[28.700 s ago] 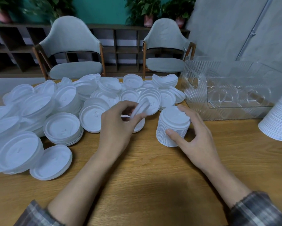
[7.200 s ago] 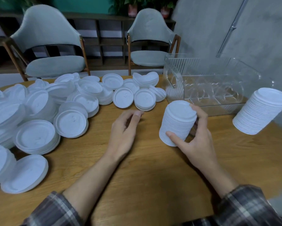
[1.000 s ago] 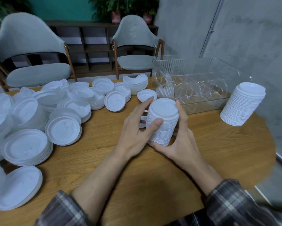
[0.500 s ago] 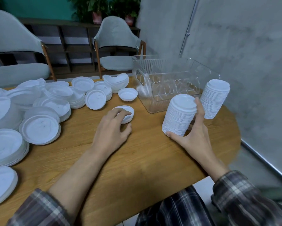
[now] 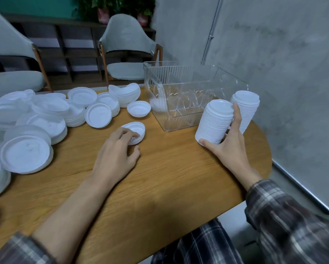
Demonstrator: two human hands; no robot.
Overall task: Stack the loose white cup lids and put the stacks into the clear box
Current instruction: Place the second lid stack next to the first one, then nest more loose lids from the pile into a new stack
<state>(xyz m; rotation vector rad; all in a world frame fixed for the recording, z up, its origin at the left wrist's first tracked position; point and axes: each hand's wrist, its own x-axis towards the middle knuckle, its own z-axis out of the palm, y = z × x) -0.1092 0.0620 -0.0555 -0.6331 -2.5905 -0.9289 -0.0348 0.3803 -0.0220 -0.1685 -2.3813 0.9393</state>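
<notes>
Dim, even indoor light, soft shadows under the forearms, wide-angle bending at the edges, slight motion blur.

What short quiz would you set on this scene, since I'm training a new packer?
1. True or false: the clear box already holds lids.
2. What does the left hand touch?
3. The tall lid stack is gripped by: A, the left hand; B, the right hand.
Key: 1 false; 2 a small lid pile; 3 B.
</notes>
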